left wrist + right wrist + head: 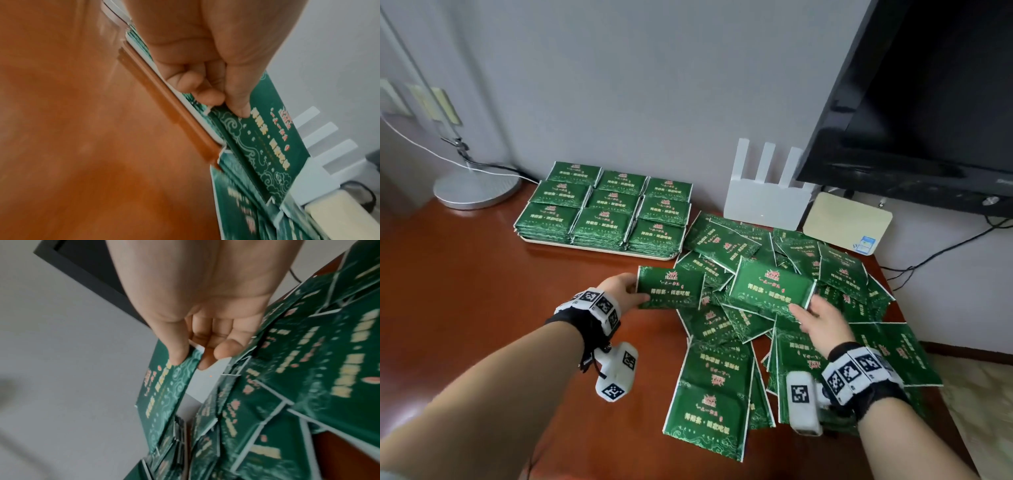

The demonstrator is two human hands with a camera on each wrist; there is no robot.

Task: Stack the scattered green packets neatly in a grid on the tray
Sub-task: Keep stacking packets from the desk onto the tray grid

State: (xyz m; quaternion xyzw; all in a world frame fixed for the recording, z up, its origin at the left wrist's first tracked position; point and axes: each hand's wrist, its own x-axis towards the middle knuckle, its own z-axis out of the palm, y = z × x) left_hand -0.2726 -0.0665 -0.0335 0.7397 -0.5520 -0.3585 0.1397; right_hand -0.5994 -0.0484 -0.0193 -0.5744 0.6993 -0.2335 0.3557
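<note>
A pale tray (pixel 599 249) at the back of the wooden table carries green packets (pixel 602 219) stacked in a three-by-three grid. To its right lies a loose heap of green packets (pixel 784 329). My left hand (pixel 625 289) pinches one green packet (pixel 671 289) by its left edge, just above the heap's left side; the thumb (pixel 239 104) lies on the printed face of this packet (pixel 273 139). My right hand (pixel 815 317) pinches a second packet (pixel 774 291) by its right corner, lifted and tilted over the heap; this packet (pixel 164 394) hangs between thumb and fingers.
A white router (pixel 767 202) with three antennas and a cream box (pixel 847 222) stand against the wall behind the heap. A black TV (pixel 914 113) overhangs the right side. A lamp base (pixel 477 190) sits at the back left. Bare wooden table (pixel 482 291) spreads to the left.
</note>
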